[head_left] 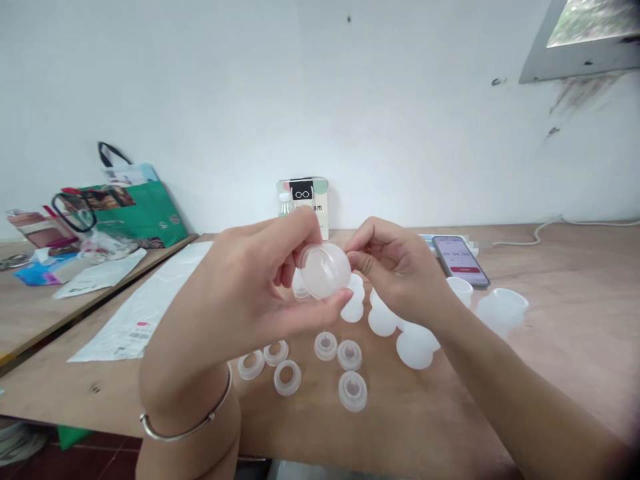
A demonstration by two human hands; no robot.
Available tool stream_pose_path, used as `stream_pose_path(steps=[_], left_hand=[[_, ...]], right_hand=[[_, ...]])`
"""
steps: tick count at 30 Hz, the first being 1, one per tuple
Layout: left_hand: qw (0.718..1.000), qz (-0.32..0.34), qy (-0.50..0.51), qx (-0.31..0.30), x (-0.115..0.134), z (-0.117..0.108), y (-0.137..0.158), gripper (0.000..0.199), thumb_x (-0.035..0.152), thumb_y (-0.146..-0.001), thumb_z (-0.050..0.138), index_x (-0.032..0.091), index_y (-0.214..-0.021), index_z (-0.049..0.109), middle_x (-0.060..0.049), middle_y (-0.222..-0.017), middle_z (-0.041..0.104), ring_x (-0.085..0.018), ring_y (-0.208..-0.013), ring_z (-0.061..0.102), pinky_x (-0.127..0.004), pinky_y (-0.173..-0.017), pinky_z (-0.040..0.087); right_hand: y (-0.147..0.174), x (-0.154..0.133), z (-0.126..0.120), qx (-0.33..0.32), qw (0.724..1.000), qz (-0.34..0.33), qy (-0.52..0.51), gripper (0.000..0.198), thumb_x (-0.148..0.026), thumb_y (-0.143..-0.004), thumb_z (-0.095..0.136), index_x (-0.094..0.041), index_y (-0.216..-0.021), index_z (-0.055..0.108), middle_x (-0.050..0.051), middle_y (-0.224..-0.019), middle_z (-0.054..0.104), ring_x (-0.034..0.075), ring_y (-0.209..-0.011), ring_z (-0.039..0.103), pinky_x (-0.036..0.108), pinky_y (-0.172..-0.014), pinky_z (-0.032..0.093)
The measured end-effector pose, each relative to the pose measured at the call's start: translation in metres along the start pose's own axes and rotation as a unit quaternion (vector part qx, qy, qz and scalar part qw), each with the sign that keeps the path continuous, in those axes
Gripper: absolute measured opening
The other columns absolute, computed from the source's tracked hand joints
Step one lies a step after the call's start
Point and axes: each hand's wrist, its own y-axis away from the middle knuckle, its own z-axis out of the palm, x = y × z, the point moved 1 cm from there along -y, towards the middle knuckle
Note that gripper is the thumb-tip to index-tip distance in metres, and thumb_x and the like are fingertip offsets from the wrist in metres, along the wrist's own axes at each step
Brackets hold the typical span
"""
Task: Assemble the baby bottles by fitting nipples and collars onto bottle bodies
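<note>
My left hand point(265, 280) holds a round translucent plastic cup-like piece point(326, 270) above the table, thumb below and fingers behind it. At its right edge, the thumb and forefinger of my right hand point(390, 267) are pinched together; whether they grip the rim or a small part is hidden. Under my hands lie several clear plastic rings point(287, 377) and several ring-shaped caps with a raised centre point(353, 391). Several rounded milky-white pieces point(416, 347) rest below and behind my right hand.
White open cups point(501, 310) and a phone point(460, 260) showing a timer lie at the right. A white plastic bag point(125, 313) covers part of the table's left. Against the wall stand a printed box point(323, 200), a small bottle point(285, 204) and a green bag point(140, 213).
</note>
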Motion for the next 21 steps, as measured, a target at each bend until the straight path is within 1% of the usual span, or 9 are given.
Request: stream_pose_path(steps=[2, 5, 9, 12, 16, 18, 21], left_hand=[[1.0, 0.003, -0.004, -0.001, 0.0, 0.0, 0.001, 0.024, 0.036, -0.071, 0.07, 0.021, -0.079, 0.052, 0.006, -0.057, 0.047, -0.008, -0.05, 0.045, -0.022, -0.044, 0.034], [1.0, 0.001, 0.01, 0.008, -0.009, 0.002, -0.002, 0.025, 0.035, -0.07, 0.071, 0.022, -0.081, 0.053, 0.005, -0.061, 0.049, -0.009, -0.054, 0.047, -0.022, -0.046, 0.036], [0.999, -0.007, 0.032, 0.033, -0.024, 0.009, -0.011, 0.03, 0.035, -0.068, 0.072, 0.02, -0.083, 0.05, 0.004, -0.065, 0.048, -0.008, -0.054, 0.045, -0.022, -0.046, 0.038], [0.998, -0.013, 0.037, 0.042, -0.026, 0.014, -0.015, 0.03, 0.033, -0.069, 0.071, 0.02, -0.082, 0.048, 0.004, -0.068, 0.048, -0.008, -0.056, 0.044, -0.022, -0.046, 0.038], [0.999, 0.003, 0.012, 0.034, -0.016, 0.018, -0.015, 0.027, 0.033, -0.072, 0.069, 0.021, -0.083, 0.047, 0.003, -0.07, 0.048, -0.009, -0.058, 0.043, -0.023, -0.048, 0.037], [0.999, -0.006, -0.021, 0.03, -0.011, 0.019, -0.014, 0.027, 0.033, -0.071, 0.068, 0.021, -0.083, 0.046, 0.004, -0.069, 0.047, -0.009, -0.057, 0.042, -0.023, -0.048, 0.035], [0.998, -0.023, -0.052, 0.022, -0.008, 0.021, -0.013, 0.027, 0.032, -0.07, 0.068, 0.021, -0.083, 0.046, 0.004, -0.068, 0.048, -0.009, -0.056, 0.042, -0.023, -0.047, 0.034]], right_hand=[[-0.002, 0.003, 0.0, -0.011, 1.0, 0.003, -0.004, 0.012, -0.013, -0.082, 0.055, -0.02, -0.073, 0.052, -0.002, -0.069, 0.057, 0.012, -0.065, 0.055, 0.026, -0.059, 0.044], [-0.002, 0.002, -0.001, -0.024, 1.0, 0.004, 0.007, 0.012, -0.014, -0.083, 0.055, -0.02, -0.073, 0.052, -0.002, -0.068, 0.057, 0.011, -0.065, 0.055, 0.026, -0.058, 0.043], [0.0, -0.005, -0.005, -0.006, 0.998, -0.003, 0.064, 0.011, -0.016, -0.085, 0.055, -0.019, -0.074, 0.053, -0.002, -0.07, 0.058, 0.01, -0.064, 0.054, 0.025, -0.058, 0.042], [-0.001, -0.007, -0.01, -0.004, 0.997, 0.003, 0.078, 0.013, -0.015, -0.085, 0.055, -0.019, -0.073, 0.053, -0.002, -0.071, 0.059, 0.01, -0.065, 0.054, 0.024, -0.059, 0.042], [-0.007, 0.001, -0.015, -0.027, 0.999, 0.033, 0.032, 0.014, -0.015, -0.084, 0.056, -0.018, -0.071, 0.052, -0.002, -0.073, 0.056, 0.01, -0.068, 0.053, 0.024, -0.061, 0.042], [-0.01, 0.005, -0.016, -0.059, 0.996, 0.059, -0.013, 0.013, -0.016, -0.084, 0.058, -0.018, -0.073, 0.051, -0.003, -0.072, 0.055, 0.009, -0.067, 0.053, 0.024, -0.062, 0.043], [-0.011, 0.007, -0.016, -0.105, 0.985, 0.11, -0.081, 0.008, -0.021, -0.085, 0.058, -0.019, -0.079, 0.053, -0.003, -0.073, 0.056, 0.009, -0.069, 0.054, 0.024, -0.064, 0.044]])
